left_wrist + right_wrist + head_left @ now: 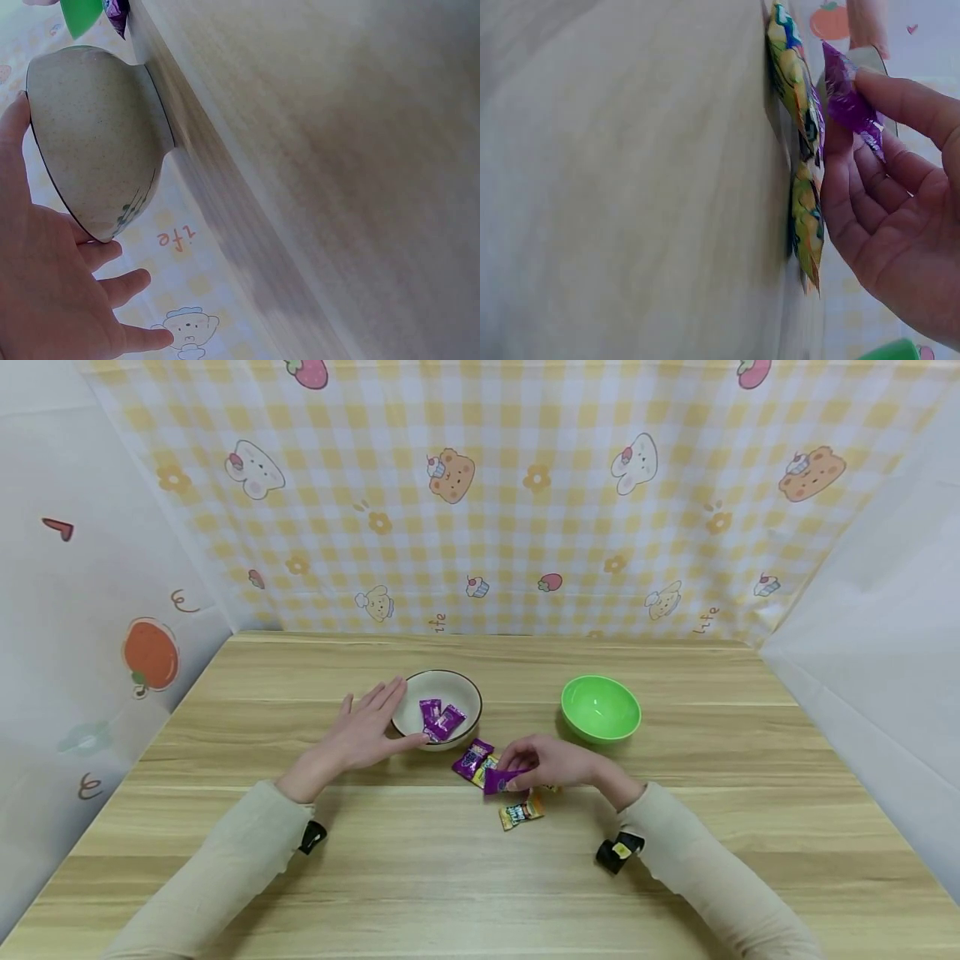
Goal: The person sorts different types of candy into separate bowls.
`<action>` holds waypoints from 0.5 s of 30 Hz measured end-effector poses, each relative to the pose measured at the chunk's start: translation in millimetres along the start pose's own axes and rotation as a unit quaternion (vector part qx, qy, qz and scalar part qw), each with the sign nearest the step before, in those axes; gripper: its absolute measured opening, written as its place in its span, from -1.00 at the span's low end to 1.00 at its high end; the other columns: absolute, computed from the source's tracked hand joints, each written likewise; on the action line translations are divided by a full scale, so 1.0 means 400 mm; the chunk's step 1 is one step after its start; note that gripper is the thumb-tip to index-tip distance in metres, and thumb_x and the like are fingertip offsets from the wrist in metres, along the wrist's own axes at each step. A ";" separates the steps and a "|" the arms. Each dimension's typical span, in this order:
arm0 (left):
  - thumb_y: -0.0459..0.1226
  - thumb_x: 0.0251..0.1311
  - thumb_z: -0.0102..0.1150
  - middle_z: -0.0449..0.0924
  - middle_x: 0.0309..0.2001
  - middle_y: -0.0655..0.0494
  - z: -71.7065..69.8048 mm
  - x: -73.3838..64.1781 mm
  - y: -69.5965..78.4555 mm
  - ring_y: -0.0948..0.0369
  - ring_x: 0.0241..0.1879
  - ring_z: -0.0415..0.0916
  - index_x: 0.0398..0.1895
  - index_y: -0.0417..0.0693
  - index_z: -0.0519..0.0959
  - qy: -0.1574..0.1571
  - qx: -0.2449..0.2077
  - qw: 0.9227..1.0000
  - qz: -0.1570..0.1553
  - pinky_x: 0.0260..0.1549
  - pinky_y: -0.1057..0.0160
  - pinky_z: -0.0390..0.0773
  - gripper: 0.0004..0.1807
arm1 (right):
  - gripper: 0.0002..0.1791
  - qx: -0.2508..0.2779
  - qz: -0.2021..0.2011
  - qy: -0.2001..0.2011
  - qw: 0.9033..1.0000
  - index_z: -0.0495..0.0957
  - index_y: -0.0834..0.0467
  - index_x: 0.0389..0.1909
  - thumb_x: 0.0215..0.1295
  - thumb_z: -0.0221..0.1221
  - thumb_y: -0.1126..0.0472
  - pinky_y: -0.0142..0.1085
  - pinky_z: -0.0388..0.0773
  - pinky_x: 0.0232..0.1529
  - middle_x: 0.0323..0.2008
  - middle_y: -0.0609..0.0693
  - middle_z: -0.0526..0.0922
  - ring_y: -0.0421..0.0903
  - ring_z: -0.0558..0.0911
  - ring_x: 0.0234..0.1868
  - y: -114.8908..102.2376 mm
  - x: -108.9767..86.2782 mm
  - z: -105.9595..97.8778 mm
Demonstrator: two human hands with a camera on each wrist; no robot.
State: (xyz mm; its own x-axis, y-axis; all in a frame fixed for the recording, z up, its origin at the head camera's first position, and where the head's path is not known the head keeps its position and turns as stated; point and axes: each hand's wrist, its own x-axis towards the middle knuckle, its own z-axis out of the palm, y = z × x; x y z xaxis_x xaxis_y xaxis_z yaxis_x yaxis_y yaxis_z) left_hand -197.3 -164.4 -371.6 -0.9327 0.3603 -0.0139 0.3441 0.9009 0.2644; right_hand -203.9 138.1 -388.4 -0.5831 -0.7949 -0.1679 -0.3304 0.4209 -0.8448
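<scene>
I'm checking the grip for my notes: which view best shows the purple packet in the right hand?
The right wrist view: the purple packet appears large there, pinched by the right hand. The head view shows it small, partly hidden. The left wrist view shows some purple wrapper up top; which packet's is unclear.

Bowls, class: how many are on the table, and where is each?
2. The white bowl is at the person's left hand, which touches its rim; the green bowl stands farther right, beyond the right hand.
</scene>
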 end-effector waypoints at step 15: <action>0.41 -0.07 -0.24 -0.25 0.36 -0.04 0.001 0.000 0.000 -0.04 0.29 -0.26 0.36 -0.15 -0.19 -0.002 -0.005 1.000 -0.003 0.10 -0.21 -0.38 0.10 | -0.67 0.097 0.032 0.090 0.991 0.49 0.24 -0.15 0.08 0.22 0.17 -0.19 0.47 -0.21 -0.32 0.06 0.57 -0.05 0.53 -0.28 -0.023 -0.005 -0.062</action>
State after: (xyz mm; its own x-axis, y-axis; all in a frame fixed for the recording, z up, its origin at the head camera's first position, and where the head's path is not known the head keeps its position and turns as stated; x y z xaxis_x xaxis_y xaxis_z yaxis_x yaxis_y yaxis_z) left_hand -197.3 -164.5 -371.9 -0.9347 0.3550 -0.0188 0.3367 0.9011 0.2733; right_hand -218.2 146.7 -367.8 -0.7264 -0.6715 -0.1466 -0.1491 0.3622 -0.9201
